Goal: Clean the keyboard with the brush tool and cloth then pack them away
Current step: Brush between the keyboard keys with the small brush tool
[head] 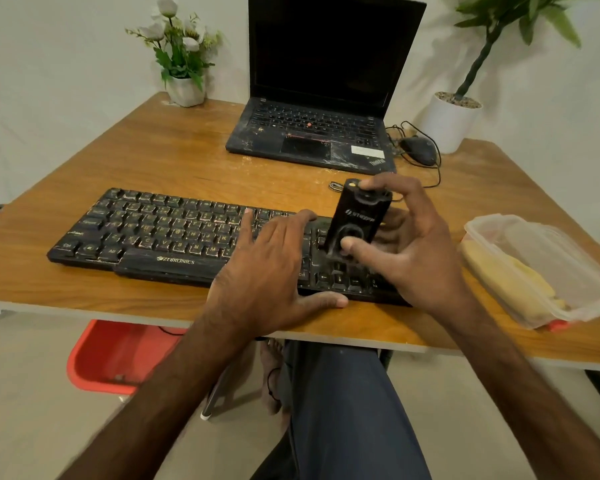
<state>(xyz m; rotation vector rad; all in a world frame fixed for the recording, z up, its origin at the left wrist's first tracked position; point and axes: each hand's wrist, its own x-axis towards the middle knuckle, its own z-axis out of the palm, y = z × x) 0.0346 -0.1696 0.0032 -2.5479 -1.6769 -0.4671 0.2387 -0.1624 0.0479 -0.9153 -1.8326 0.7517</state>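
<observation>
Looking at the middle of the frame, I see the keyboard (160, 233) lying flat on the counter (153, 157). It is black and full-width, with pale grime speckled over the keys and a brand name printed on its front edge. My left hand (274, 271) rests flat on its right-centre keys, fingers (246, 230) straight and spread, gripping nothing, and the thumb lies along the front edge. My right hand (420, 251) holds the brush tool (357, 220), a black block with pale lettering, upright over the keyboard's right end. The thumb is pressed low on its face and the forefinger is hooked over its top. Its lower end is blurred. At the right of the frame the yellow cloth (510, 278) lies inside a clear plastic box (568, 247). A dusty open laptop (326, 98) sits in the upper centre.
</observation>
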